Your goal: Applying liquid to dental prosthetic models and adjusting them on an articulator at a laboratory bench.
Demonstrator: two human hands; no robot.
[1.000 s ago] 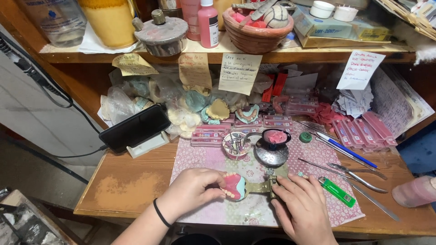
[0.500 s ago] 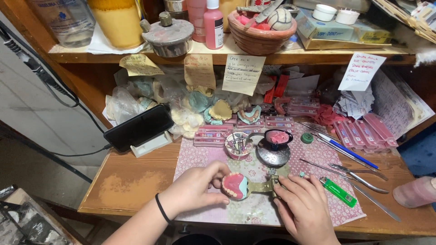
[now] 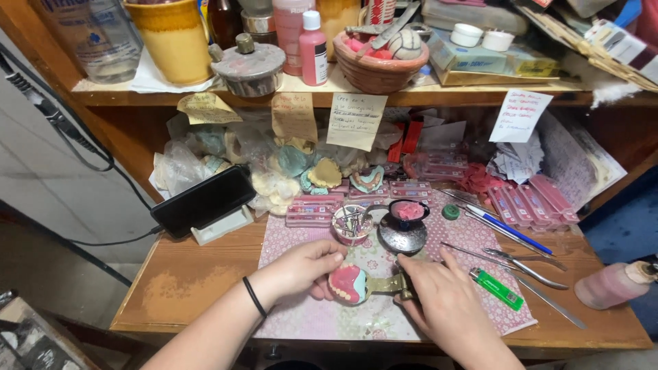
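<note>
Head view. Your left hand (image 3: 301, 268) closes its fingers on a pink denture model (image 3: 348, 284) that sits on the patterned mat (image 3: 473, 240) at the desk's front edge. Your right hand (image 3: 445, 301) grips the model's brass hinge frame (image 3: 391, 284); hold both firmly so neither part twists. Containers: a small cup (image 3: 351, 225) holds metal pins; a black dish (image 3: 408, 211) holds pink wax; a clay bowl (image 3: 380, 68) holds pink blocks and tools.

Left hand (image 3: 301, 269), right hand (image 3: 445, 301) grip denture model (image 3: 348, 283).
</note>
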